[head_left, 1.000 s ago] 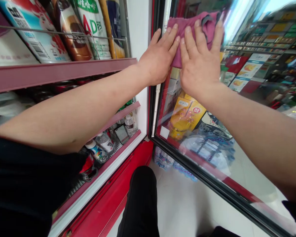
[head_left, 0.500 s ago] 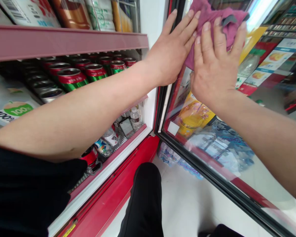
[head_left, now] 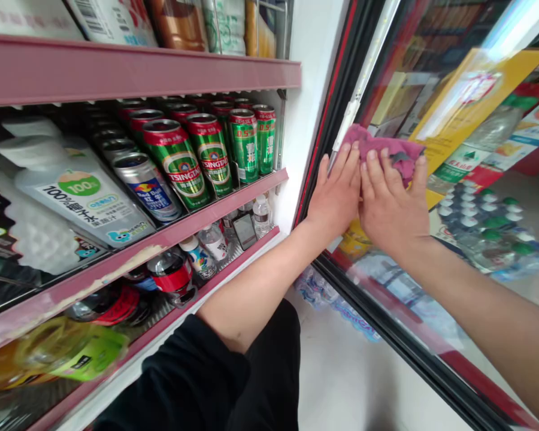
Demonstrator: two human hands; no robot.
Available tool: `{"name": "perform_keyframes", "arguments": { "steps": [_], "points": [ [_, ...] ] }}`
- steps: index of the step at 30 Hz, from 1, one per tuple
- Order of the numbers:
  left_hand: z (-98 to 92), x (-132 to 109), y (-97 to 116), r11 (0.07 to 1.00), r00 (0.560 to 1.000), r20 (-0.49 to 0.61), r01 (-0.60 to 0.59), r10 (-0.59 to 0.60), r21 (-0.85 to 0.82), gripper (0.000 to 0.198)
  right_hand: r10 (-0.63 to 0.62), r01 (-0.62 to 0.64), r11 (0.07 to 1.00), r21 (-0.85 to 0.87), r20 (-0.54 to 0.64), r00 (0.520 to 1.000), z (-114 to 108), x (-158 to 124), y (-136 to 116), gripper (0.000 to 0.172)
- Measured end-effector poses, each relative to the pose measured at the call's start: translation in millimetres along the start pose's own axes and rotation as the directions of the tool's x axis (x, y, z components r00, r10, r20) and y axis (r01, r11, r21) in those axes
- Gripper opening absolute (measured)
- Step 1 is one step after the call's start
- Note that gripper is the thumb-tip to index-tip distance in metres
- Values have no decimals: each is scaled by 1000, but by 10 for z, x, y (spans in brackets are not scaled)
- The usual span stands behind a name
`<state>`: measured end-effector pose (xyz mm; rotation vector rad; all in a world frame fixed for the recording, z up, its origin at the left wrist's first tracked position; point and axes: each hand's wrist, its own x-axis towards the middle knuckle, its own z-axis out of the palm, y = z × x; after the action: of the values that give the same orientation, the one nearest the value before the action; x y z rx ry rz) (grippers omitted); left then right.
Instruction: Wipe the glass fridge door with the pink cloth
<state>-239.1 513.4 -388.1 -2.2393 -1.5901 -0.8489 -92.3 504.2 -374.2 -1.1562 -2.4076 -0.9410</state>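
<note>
A pink-purple cloth (head_left: 394, 147) with grey patches lies bunched against the glass door (head_left: 424, 353) of a drinks fridge. My right hand (head_left: 391, 206) holds the cloth against the pane, its fingers bent over the lower edge. Right beside it, my left hand (head_left: 335, 200) lies flat with fingers stretched out, the fingertips touching the cloth's left end near the black door frame (head_left: 345, 293). Both palms are hidden from view.
On my left, the fridge's middle shelf holds green beer cans (head_left: 179, 170), an energy drink can (head_left: 149, 190) and a white juice bottle (head_left: 85, 191). Bottles (head_left: 168, 272) lie on the shelf below. Wrapped water packs (head_left: 317, 287) stand on the floor behind the door.
Both hands and the cloth have moved down along the glass near the hinge side. My view has shifted left, showing more of the shelves.
</note>
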Motion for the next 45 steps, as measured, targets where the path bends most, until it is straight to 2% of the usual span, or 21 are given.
{"name": "perform_keyframes", "arguments": {
  "steps": [5, 9, 13, 18, 20, 22, 25, 30, 33, 36, 41, 45],
  "points": [
    [351, -345, 135, 990, 997, -11, 71, -73, -124, 67, -92, 93, 995, -25, 37, 995, 133, -263, 53, 70],
    [413, -354, 186, 973, 993, -17, 109, -115, -205, 71, -150, 151, 988, -16, 57, 987, 8, -270, 161, 67],
    [233, -113, 172, 972, 993, -80, 62, -82, -225, 67, -120, 120, 993, -20, -1, 993, -229, -48, 332, 59],
    [-137, 355, 261, 990, 968, -248, 5, -40, -138, 63, -36, 29, 998, -49, -143, 989, -517, 309, 644, 61],
    [-200, 466, 333, 992, 952, -304, -1, -38, -125, 62, -7, -4, 998, -64, -176, 984, -556, 360, 711, 62],
    [-168, 477, 387, 991, 946, -320, 2, -46, -137, 61, 21, -31, 998, -50, -187, 982, -532, 330, 699, 62],
    [20, 319, 389, 988, 957, -283, 25, -68, -154, 63, 28, -29, 1000, -4, -162, 986, -404, 179, 557, 61],
    [377, -118, 266, 980, 981, -174, 49, -83, -194, 69, -20, 19, 1000, -13, -68, 997, -100, -121, 264, 63],
    [517, -363, 263, 973, 988, -113, 77, -103, -216, 70, -52, 52, 998, -23, -6, 999, 43, -293, 147, 67],
    [613, -550, 351, 969, 991, -76, 93, -113, -228, 70, -79, 79, 997, -21, 37, 996, 107, -486, 93, 71],
    [610, -623, 558, 970, 991, -79, 91, -111, -225, 66, -102, 103, 994, -23, 38, 994, 45, -741, 189, 74],
    [353, -398, 702, 983, 990, -127, 41, -65, -181, 62, -56, 52, 996, -67, -63, 996, -185, -749, 411, 74]
  ]
}}
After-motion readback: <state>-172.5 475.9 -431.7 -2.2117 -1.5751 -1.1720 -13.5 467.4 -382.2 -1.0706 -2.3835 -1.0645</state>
